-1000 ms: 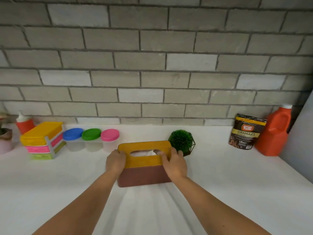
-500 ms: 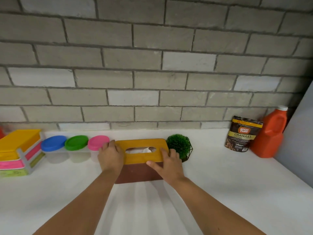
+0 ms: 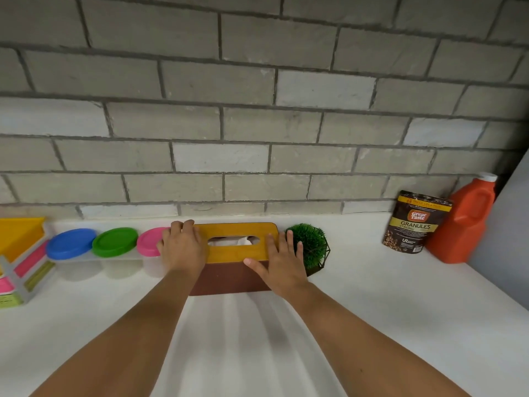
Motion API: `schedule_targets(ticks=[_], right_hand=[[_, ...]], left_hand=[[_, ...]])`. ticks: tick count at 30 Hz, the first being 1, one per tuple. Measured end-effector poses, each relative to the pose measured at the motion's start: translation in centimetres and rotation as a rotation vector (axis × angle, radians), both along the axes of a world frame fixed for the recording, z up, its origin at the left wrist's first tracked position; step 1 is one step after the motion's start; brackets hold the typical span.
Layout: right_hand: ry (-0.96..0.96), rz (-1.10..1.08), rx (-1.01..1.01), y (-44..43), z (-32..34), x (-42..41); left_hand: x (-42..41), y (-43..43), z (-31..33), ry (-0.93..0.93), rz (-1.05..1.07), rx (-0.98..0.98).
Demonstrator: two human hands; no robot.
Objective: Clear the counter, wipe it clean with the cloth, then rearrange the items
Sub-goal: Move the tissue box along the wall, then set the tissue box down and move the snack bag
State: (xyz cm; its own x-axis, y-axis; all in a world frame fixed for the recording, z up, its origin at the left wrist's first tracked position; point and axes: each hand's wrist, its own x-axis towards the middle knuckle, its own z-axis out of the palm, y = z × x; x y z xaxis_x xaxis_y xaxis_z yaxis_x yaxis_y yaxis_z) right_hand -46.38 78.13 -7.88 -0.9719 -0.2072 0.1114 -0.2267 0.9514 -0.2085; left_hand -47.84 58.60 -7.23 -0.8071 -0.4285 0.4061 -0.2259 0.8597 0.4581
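A tissue box (image 3: 237,253) with a yellow wooden lid and brown sides stands on the white counter (image 3: 372,310), close to the brick wall. White tissue shows in its slot. My left hand (image 3: 183,247) lies over the box's left end, its fingers curled over the far edge. Flat on the right end lies my right hand (image 3: 282,263), fingers straight and thumb spread across the front. The box sits between a pink-lidded container (image 3: 147,243) and a small green plant ball (image 3: 310,245). No cloth is in view.
Blue-lidded (image 3: 71,243) and green-lidded (image 3: 115,242) containers line the wall to the left, beside a stack of coloured trays (image 3: 20,253). At the back right stand a coffee granules pouch (image 3: 415,222) and an orange jug (image 3: 463,222), next to a grey panel (image 3: 509,224).
Both hands have slid the tissue box back toward the wall, between the pink-lidded container and the plant. My right hand has gone from gripping the box to lying flat on it.
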Motion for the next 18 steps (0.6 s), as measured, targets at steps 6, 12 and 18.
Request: schedule_targets(ticks=[6, 12, 18], right_hand=[[-0.076, -0.006, 0.040, -0.1, 0.9, -1.0], [-0.101, -0.011, 0.051, -0.1, 1.0, -1.3], [-0.131, 0.015, 0.017, 0.3, 1.5, -1.3]], left_hand=[[-1.0, -0.3, 0.0, -0.021, -0.003, 0.022], [-1.3, -0.2, 0.1, -0.027, -0.002, 0.040], [-0.8, 0.2, 0.7, -0.030, 0.000, -0.009]])
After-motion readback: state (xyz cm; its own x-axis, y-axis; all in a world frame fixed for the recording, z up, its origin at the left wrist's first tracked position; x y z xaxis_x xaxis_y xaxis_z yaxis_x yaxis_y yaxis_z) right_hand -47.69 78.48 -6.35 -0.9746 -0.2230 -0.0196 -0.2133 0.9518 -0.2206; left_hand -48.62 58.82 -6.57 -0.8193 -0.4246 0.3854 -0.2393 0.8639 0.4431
